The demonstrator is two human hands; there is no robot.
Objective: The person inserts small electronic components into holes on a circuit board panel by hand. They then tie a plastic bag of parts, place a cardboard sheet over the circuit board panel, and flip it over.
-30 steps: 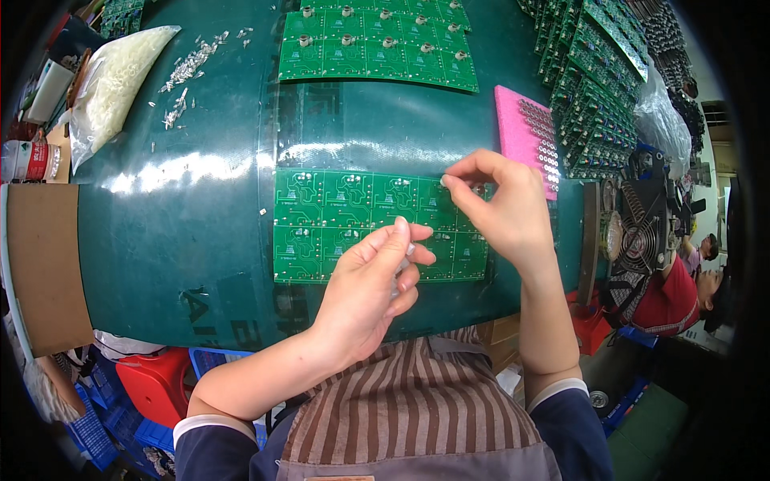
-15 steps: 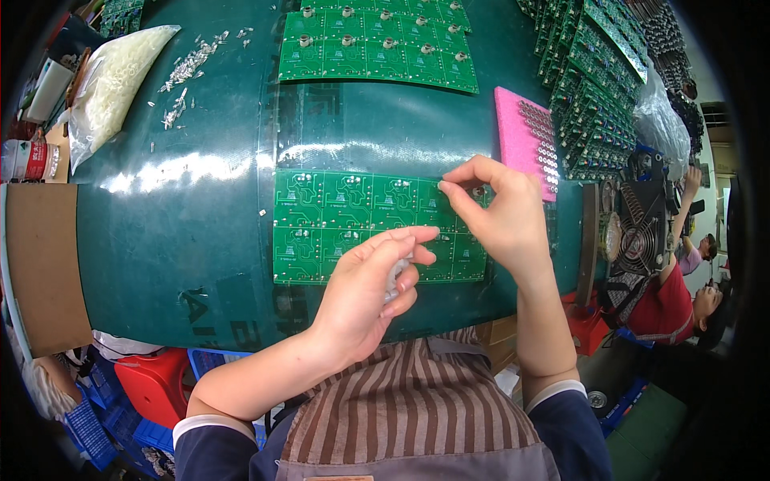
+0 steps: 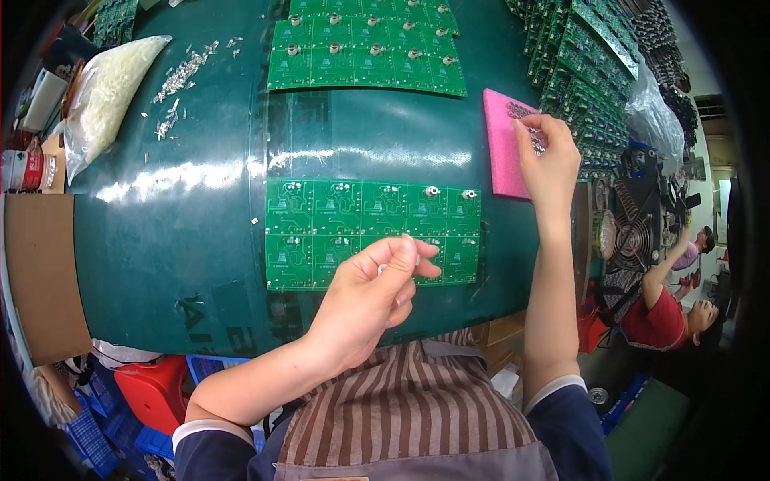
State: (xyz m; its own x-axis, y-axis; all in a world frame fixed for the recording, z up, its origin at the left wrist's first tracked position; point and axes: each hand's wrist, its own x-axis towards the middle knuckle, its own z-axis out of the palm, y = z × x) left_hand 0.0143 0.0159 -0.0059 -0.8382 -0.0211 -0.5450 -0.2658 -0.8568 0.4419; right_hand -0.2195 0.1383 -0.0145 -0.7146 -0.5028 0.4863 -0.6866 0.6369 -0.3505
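Note:
A green circuit board panel (image 3: 337,207) lies flat on the table in front of me. Two small silver round parts (image 3: 470,194) stand at its far right. My left hand (image 3: 369,289) is closed over the panel's near edge, with small white pieces showing between its fingers. At the pink foam block (image 3: 501,148) to the right is my right hand (image 3: 552,152), thumb and forefinger pinched together over the rows of small silver parts (image 3: 517,111). Whatever sits between those fingertips is hidden.
More panels with silver parts (image 3: 369,64) lie at the back. Stacked circuit boards (image 3: 589,88) fill the far right. On the left are a bag of pale pieces (image 3: 112,100) and scattered small clear parts (image 3: 178,78). A person in red (image 3: 662,313) is farther right.
My right hand has moved from the panel's far right to the pink foam. Two silver parts on the panel are now uncovered. My left hand stays nearly in place.

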